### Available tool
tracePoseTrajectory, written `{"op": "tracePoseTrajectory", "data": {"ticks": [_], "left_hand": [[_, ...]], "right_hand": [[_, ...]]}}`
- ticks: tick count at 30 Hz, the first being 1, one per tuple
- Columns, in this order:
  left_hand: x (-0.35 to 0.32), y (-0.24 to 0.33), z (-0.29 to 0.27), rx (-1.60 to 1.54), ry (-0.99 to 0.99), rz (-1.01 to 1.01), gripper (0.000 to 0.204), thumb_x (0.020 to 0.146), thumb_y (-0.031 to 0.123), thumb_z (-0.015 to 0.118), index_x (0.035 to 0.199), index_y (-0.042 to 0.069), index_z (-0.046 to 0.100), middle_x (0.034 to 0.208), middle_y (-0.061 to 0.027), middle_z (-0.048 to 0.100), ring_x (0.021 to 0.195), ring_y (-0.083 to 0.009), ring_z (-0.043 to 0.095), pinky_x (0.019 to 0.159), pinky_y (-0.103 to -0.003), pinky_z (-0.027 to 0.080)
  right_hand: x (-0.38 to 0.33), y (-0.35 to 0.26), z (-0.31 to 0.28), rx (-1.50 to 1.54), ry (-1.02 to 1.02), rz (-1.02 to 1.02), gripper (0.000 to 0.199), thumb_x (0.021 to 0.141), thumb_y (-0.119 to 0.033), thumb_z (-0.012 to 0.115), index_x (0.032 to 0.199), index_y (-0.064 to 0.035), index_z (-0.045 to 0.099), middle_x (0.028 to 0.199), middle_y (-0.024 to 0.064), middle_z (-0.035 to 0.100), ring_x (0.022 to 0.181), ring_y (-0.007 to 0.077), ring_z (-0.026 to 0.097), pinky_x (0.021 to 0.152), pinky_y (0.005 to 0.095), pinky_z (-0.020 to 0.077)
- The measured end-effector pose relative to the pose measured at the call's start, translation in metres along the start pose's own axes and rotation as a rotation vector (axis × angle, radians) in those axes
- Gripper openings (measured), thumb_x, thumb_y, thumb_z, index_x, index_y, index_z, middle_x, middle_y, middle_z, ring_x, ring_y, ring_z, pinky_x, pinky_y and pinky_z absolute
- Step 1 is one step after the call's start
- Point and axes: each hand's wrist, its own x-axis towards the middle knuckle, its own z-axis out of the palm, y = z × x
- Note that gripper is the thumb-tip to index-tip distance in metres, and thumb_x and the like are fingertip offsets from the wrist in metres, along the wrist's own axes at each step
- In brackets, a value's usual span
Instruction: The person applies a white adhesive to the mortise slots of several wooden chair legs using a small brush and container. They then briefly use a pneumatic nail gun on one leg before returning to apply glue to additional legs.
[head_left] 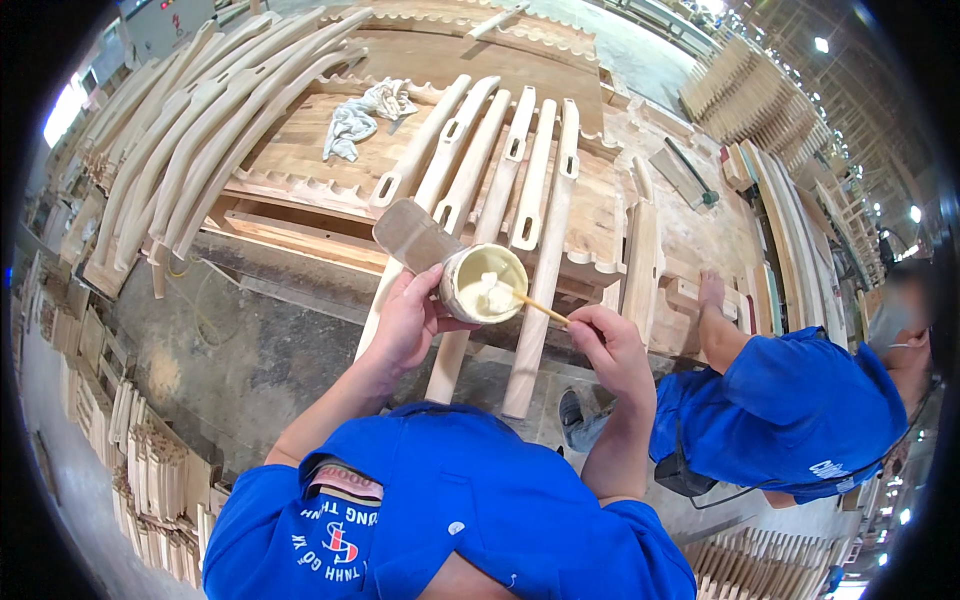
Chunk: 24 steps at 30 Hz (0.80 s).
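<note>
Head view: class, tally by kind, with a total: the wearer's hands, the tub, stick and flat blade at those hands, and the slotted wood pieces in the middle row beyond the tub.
Hands (left hand, right hand): 2
Tub: 1
Stick: 1
Blade: 1
Slotted pieces: 6
Total: 11

Beyond the fingers of the left hand point(403, 318) and right hand point(615, 350) stood a wooden workbench point(300, 150). On it, ahead between them, lay 6 pale bars point(477, 152) — some overhanging the near edge — and, beyond the left fingers, 1 crumpled cloth point(350, 125).
</note>
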Motion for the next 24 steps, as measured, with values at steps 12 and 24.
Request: {"op": "tracePoseTrajectory", "data": {"ticks": [12,24], "left_hand": [[-0.009,0.008,-0.011,-0.058,0.125,0.03,0.036,0.096,0.023,0.042,0.125,0.003,0.034,0.121,-0.0175,0.052,0.106,-0.0314,0.059,0.076,-0.05,0.058],[-0.025,0.019,-0.039,-0.05,0.225,0.155,0.034,0.098,0.022,0.036,0.123,-0.001,0.038,0.118,-0.0198,0.056,0.101,-0.0319,0.062,0.07,-0.047,0.06]], "right_hand": [[0.048,0.047,-0.018,-0.2,0.195,0.113,0.024,0.091,-0.026,0.053,0.094,-0.0053,0.064,0.071,0.0139,0.061,0.068,0.0233,0.062,0.063,0.0333,0.0462],[0.098,0.059,-0.034,-0.55,0.326,-0.152,0.016,0.081,-0.022,0.064,0.083,-0.0062,0.066,0.078,0.0067,0.065,0.069,0.0214,0.061,0.069,0.0337,0.0435]]}}
